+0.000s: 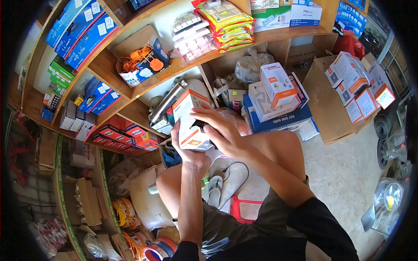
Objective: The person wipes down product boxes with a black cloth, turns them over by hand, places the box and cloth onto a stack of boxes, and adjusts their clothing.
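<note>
A white and orange cardboard box (185, 114) is tilted in front of my knees, with printed text and a code on its faces. My left hand (188, 153) grips it at the lower end, thumb along the left side. Across the box's right side lies my right hand (224, 134), its fingers bent over the face. A small dark object (200, 123) shows between its thumb and fingers, too hidden to name. Similar white and orange boxes stand nearby: one on a stack (278, 82) and several in an open carton (320, 102).
Curved wooden shelves (174, 71) hold blue boxes (93, 32), yellow-red packets (228, 21) and an orange cord (139, 58). A blue box (274, 119) supports the stack on the right. Below are sandals (233, 180) and a red stool (237, 209); cable rolls (126, 213) sit lower left.
</note>
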### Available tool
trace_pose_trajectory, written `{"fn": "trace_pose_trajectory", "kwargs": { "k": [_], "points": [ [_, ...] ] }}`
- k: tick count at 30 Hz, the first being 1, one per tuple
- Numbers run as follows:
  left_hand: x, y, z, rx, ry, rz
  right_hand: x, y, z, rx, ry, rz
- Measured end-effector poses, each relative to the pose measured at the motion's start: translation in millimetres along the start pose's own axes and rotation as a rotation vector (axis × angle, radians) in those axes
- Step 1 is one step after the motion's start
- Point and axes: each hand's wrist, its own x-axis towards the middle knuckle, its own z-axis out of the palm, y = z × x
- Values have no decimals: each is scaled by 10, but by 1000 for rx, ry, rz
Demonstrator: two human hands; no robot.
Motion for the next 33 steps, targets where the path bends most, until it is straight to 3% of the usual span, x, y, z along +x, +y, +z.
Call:
{"fn": "trace_pose_trajectory", "kwargs": {
  "k": [3, 6, 8, 10, 12, 13, 16, 17, 18, 20, 22, 23, 24, 25, 26, 29, 33],
  "points": [
    [-30, -42, -119, 32, 78, -108, 149, 295, -47, 44, 106, -8],
    [-131, -73, -57, 129, 42, -103, 368, 509, -209, 128, 342, 318],
    [-164, -100, -42, 138, 34, -110, 244, 543, -172, 1017, 430, 520],
    [-94, -119, -79, 62, -3, -143, 124, 448, -143, 1415, 472, 677],
    [-75, -73, -41, 255, -84, -126, -55, 265, -171, 1305, 511, 836],
    [-92, -34, 102, 381, -117, -79, -56, 200, -226, 1265, 553, 812],
    [-149, 42, 301, 536, -182, -114, 51, 237, -263, 1045, 624, 661],
    [-68, -17, 117, 493, -191, -112, 80, 287, -274, 680, 504, 510],
    [-25, -38, 70, 452, -201, -111, 128, 228, -302, 526, 398, 461],
    [-148, -118, -41, 610, -270, -74, 139, 242, -224, 521, 350, 363],
    [-120, -97, 33, 668, -98, -75, 93, 168, -148, 413, 323, 333],
    [-91, -35, 75, 506, -81, -90, 21, 89, -104, 77, 276, 187],
    [-57, 71, 84, 344, -67, -103, -79, 57, -31, 42, 150, 80],
    [-15, 244, 174, 11, -381, -235, -122, -65, 31, -34, 90, 60],
    [-126, 186, 297, 129, -70, -119, -134, -173, 66, -111, 33, 43],
    [-172, 150, 158, 94, -34, -211, 78, -46, -64, -76, -57, 8],
    [-171, 15, 134, 347, 17, -223, 359, 190, -279, 34, 172, 104]
  ]
}}
